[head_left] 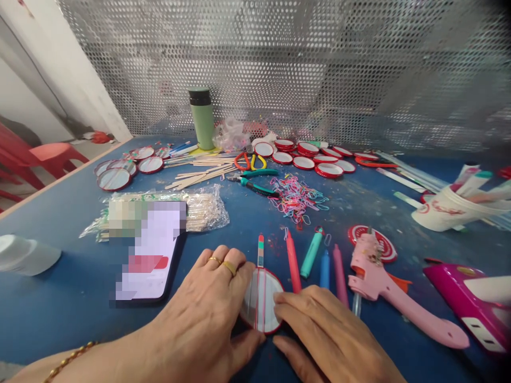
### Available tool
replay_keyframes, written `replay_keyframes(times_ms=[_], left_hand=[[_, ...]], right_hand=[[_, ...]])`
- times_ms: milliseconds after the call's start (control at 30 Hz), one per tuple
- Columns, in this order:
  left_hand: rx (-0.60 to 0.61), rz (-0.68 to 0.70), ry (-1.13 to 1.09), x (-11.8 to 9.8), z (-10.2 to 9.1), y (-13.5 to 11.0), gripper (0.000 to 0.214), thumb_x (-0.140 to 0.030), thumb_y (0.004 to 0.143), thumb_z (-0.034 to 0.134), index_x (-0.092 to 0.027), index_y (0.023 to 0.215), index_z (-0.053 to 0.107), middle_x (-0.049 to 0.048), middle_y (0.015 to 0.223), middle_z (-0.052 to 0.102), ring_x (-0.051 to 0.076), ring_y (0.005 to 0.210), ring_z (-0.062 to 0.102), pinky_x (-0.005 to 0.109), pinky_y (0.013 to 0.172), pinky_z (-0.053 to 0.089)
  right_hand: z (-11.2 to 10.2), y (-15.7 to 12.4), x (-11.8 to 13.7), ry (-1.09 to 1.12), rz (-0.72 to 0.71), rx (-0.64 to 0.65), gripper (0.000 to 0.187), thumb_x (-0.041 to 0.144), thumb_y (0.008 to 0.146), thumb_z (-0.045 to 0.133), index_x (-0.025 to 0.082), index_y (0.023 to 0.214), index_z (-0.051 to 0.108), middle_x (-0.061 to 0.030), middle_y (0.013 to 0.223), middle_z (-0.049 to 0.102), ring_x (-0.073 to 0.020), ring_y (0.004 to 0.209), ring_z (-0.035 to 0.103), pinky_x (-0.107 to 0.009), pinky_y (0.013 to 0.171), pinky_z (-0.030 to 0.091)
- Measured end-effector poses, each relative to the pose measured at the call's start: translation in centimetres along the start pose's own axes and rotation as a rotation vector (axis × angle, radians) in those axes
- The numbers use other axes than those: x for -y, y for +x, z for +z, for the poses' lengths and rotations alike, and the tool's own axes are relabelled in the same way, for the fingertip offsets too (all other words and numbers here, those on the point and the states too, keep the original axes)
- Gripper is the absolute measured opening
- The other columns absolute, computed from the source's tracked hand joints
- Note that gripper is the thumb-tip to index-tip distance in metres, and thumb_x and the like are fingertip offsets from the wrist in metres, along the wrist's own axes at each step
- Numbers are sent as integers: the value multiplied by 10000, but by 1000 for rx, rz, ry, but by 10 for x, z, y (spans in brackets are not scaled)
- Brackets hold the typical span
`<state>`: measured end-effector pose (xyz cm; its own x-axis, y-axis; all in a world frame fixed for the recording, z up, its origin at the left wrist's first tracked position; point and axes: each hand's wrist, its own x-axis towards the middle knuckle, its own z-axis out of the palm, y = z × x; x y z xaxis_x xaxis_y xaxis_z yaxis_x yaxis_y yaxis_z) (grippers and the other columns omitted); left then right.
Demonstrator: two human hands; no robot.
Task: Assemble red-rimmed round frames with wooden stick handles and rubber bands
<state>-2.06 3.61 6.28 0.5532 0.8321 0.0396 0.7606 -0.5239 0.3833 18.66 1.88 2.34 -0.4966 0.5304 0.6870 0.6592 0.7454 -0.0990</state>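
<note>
On my feed both hands sit low at the near edge of the blue surface (80,298), close together with a round red-rimmed mirror disc (261,303) between them. Left hand (207,303) lies flat, fingers spread loosely, tips on the disc's left edge. Right hand (323,332) is flat too, fingers together, tips touching the disc's right rim; neither hand is curled around it. Disc lies flat, red lines down its middle, a coloured stick (261,251) just behind it. Phone (149,255) left of the left hand. Four coloured pens (311,254) right of the disc, then a pink glue gun (383,287). Rubber bands (297,197), pliers (253,186) and more discs (315,157) farther back
</note>
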Motion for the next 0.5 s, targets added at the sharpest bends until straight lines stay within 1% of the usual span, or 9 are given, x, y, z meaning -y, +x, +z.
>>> replay_keyframes(times_ms=[133, 300, 500], left_hand=[[-20, 16, 8, 2, 2, -2, 340, -294, 785, 594, -159, 1096, 590, 127, 1151, 556, 292, 1038, 495, 518, 944, 443], [17, 4, -11, 0, 1, -1, 337, -292, 789, 587, -164, 1102, 589, 122, 1143, 556, 288, 1037, 499, 511, 941, 451], [31, -21, 7, -2, -2, 0, 327, -301, 783, 591, -161, 1078, 595, 127, 1134, 567, 292, 1040, 517, 512, 952, 455]], right_hand=[[0, 1, 0, -2, -9, -2, 351, 243, 1025, 364, 164, 919, 689, -60, 814, 741, -183, 701, 658, -328, 711, 524], [-1, 1, -1, -16, -18, -1, 368, 234, 1022, 357, 167, 904, 699, -66, 793, 736, -181, 691, 662, -320, 705, 532], [2, 1, -1, -33, -23, -28, 389, 233, 1021, 350, 163, 870, 702, -69, 782, 739, -179, 669, 661, -318, 671, 535]])
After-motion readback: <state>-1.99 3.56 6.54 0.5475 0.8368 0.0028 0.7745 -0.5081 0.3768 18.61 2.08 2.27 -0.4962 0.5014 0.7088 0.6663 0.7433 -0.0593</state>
